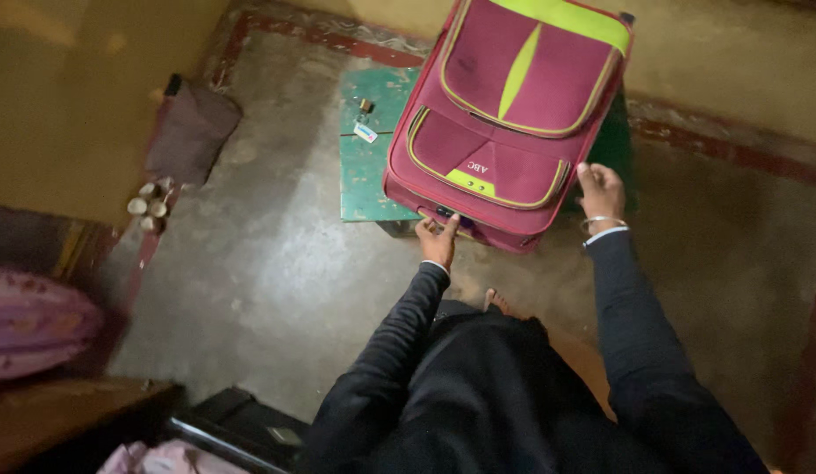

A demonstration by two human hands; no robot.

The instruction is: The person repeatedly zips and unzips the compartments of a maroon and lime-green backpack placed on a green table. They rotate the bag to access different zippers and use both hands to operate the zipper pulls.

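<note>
While hands grip suitcase [511, 114], padlock [365, 107] beside.

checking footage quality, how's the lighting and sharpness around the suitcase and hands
Head view: dim, warm light, with a soft sheen on the bare floor; the maroon suitcase is lit well enough to read its shape; left hand and right hand look slightly soft; lower corners fall into deep shadow, and straight edges lean from wide-angle distortion.

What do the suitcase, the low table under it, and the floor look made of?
Suitcase: woven fabric, maroon with lime trim; soft matte panels, stitched zip pockets. Low table: probably painted wood; green paint is worn and scuffed, with a plank seam across it. Floor: likely bare cement or concrete; grey, mottled, dull sheen. Left hand and right hand touch the suitcase.
</note>
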